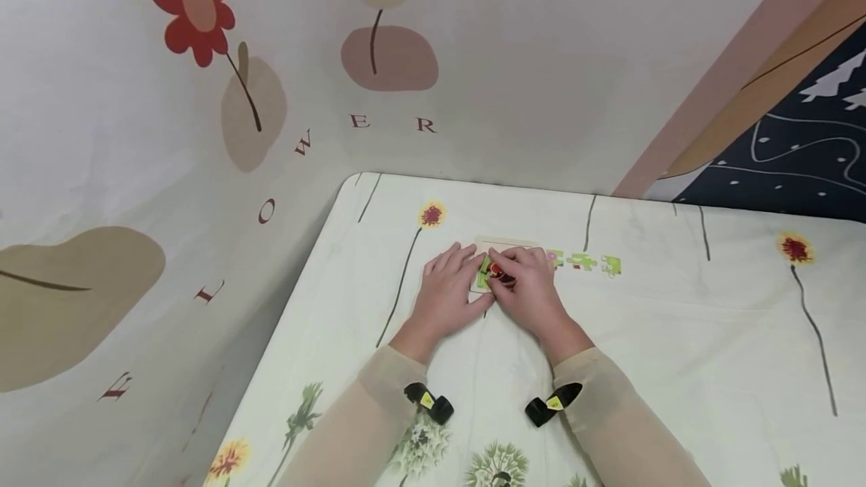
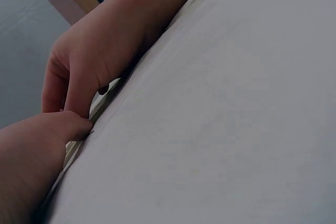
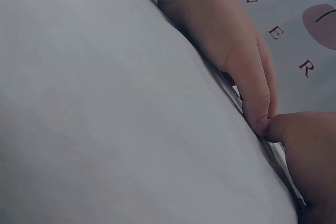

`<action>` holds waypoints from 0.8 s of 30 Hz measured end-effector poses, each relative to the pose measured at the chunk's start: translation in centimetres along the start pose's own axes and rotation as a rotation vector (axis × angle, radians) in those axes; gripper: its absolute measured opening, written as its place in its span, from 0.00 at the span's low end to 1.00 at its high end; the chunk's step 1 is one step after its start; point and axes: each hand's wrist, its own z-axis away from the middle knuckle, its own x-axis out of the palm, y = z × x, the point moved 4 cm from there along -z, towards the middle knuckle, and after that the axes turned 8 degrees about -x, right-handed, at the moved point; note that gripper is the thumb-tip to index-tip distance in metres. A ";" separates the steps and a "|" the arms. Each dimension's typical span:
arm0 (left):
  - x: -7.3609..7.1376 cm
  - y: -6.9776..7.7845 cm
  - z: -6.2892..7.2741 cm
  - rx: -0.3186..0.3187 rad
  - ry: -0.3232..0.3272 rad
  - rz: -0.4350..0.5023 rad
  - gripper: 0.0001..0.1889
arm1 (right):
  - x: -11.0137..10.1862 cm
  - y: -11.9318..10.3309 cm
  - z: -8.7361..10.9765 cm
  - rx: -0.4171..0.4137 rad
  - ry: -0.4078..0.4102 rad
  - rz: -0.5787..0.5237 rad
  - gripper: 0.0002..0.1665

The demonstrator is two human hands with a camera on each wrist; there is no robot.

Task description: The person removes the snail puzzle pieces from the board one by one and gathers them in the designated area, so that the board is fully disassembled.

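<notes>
A small wooden puzzle board lies on the table between the two hands, which cover most of it. Green puzzle pieces show in its left part. My left hand rests at the board's left side, fingers extended and thumb along the near edge. With thumb and index finger my right hand pinches a puzzle piece with red and dark print, low over the board. In the wrist views the fingertips of both hands come close together at the board, and the piece itself is hidden.
To the right of the board lie loose puzzle pieces in a row: one with pink print, a green one and another green one. A flower-patterned cloth covers the table. Printed walls stand behind and at the left.
</notes>
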 end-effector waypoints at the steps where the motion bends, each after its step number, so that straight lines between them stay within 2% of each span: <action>1: 0.0 0.0 0.0 0.001 0.001 -0.001 0.38 | 0.0 0.1 0.0 0.007 0.005 -0.007 0.30; 8: 0.0 0.0 0.0 0.000 -0.004 0.002 0.38 | -0.2 0.2 0.1 0.075 0.003 -0.047 0.27; 16: 0.0 -0.3 0.1 0.001 -0.003 0.015 0.38 | -1.3 0.0 1.2 0.076 0.102 -0.028 0.24; 24: 0.1 -0.2 0.1 -0.014 -0.017 0.024 0.38 | -2.8 0.8 2.5 0.193 0.029 0.021 0.26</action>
